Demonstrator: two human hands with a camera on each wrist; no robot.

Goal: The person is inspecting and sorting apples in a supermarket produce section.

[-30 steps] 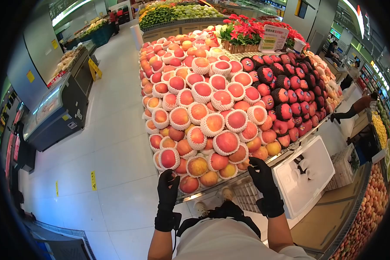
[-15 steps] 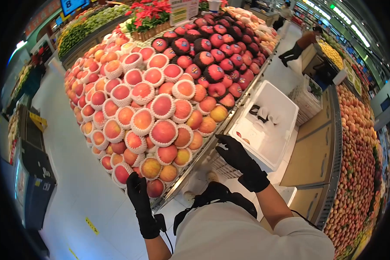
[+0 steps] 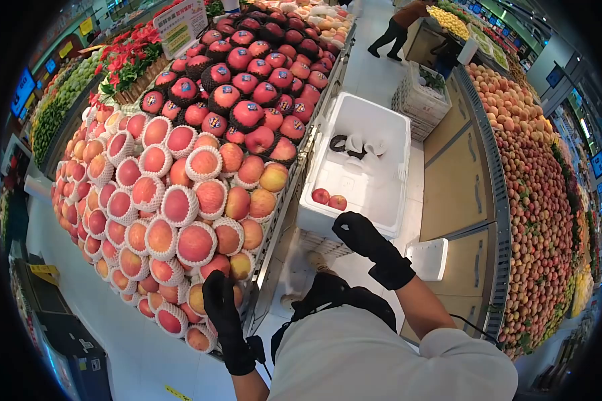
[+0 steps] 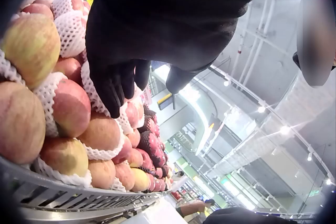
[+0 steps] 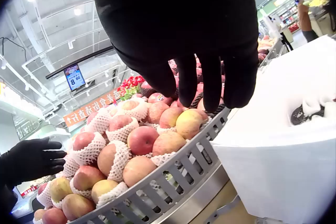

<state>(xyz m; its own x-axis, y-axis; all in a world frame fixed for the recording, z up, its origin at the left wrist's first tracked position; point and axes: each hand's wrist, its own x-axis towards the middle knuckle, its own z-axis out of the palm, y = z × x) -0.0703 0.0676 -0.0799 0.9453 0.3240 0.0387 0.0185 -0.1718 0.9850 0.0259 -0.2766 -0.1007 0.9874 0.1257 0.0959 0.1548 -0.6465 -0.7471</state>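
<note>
In the head view my left hand (image 3: 224, 314), in a black glove, is over the near corner of a heap of apples (image 3: 197, 242), many in white foam nets. The left wrist view shows its fingers (image 4: 107, 90) loosely bent beside the netted fruit, holding nothing. My right hand (image 3: 368, 242), also gloved in black, hovers by the near end of a white foam box (image 3: 401, 167). Its fingers (image 5: 212, 85) hang fairly straight in the right wrist view, with nothing in them. Two red apples (image 3: 329, 198) and some loose nets (image 3: 356, 146) lie inside the box.
Darker red apples (image 3: 247, 83) in black nets fill the heap's far side. A metal rail (image 3: 274, 234) edges the stand. To the right is another fruit stand (image 3: 535, 200) with cabinets (image 3: 458, 174) below. A person (image 3: 401, 27) stands in the far aisle.
The head view has swung right, so the foam box and right-hand stand now sit nearer the middle. My right hand has gone from the heap's edge to the box; my left stays by the apples.
</note>
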